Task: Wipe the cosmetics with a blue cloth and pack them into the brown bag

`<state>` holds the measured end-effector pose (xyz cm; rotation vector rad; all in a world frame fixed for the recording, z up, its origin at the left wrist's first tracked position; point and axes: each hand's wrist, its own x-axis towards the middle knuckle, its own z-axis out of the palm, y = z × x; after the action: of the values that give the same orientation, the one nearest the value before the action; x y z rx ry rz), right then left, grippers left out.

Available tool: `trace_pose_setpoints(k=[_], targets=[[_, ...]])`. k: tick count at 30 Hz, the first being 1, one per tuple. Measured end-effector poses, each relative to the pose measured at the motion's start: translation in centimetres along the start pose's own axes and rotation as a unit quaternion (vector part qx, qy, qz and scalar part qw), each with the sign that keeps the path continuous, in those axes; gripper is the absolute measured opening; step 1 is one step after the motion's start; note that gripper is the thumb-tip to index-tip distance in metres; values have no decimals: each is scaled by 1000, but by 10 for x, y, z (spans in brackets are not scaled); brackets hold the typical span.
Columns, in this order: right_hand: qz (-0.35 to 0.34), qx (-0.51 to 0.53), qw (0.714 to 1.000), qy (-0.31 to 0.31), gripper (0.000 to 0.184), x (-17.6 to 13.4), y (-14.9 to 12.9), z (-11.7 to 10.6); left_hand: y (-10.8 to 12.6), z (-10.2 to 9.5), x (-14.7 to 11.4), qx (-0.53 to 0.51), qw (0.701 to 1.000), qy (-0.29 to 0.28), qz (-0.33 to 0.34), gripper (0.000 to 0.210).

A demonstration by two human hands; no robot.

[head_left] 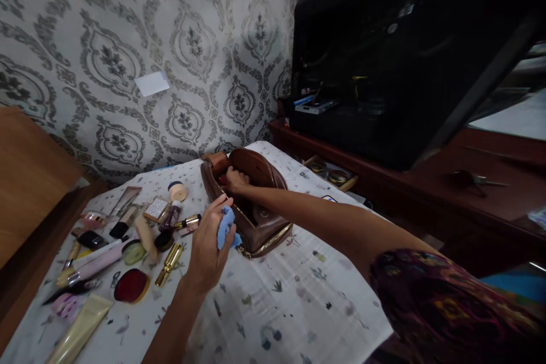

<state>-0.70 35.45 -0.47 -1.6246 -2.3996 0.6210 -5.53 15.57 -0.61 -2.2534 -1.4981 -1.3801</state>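
A brown handbag (268, 242) stands unzipped on a cloth-covered desk (298, 301), straight ahead of the person, its long axis slanting from the near right to the far left, toward the patterned wall (187, 40). The right hand (237, 180) is the nearer of the two to the interior: it is inside the open mouth, toward the far end, fingers bent; whether they grip anything cannot be told. The right forearm comes in from the right, passing over the bag's right-hand rim and hiding part of the opening.

The left hand (209, 242) is outside, just beside the bag's left wall, its fingers closed around a crumpled blue cloth (226, 227). It sits between the bag and a spread of cosmetics on the left, screening part of the ground between them. Nearest that hand lie a gold lipstick tube (169, 264) and a small labelled bottle (188, 224); farther left are a round dark-red compact (132, 286), a long pink tube (96, 263) and, close to the near edge, a cream-coloured tube (81, 330). A large black screen (384, 79) rises on the right from red-brown furniture (452, 182), well apart from the cosmetics.
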Motion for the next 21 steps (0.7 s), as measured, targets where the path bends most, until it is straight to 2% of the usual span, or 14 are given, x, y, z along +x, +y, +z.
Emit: trace_pose_setpoints(k=[3, 9, 14, 19, 21], targets=[[-1, -4, 1000, 10, 46, 4, 4, 2, -1, 0, 0, -4, 1000, -4, 1, 29], [3, 5, 1000, 26, 73, 8, 5, 7, 0, -1, 0, 2, 1000, -2, 4, 31], [-4, 10, 1000, 21, 75, 4, 7, 9, 0, 0, 0, 8, 1000, 2, 7, 32], [7, 10, 1000, 0, 84, 2, 9, 0, -1, 1, 0, 9, 1000, 1, 9, 31], [8, 9, 1000, -10, 74, 3, 13, -5, -2, 1, 0, 7, 1000, -1, 9, 30]])
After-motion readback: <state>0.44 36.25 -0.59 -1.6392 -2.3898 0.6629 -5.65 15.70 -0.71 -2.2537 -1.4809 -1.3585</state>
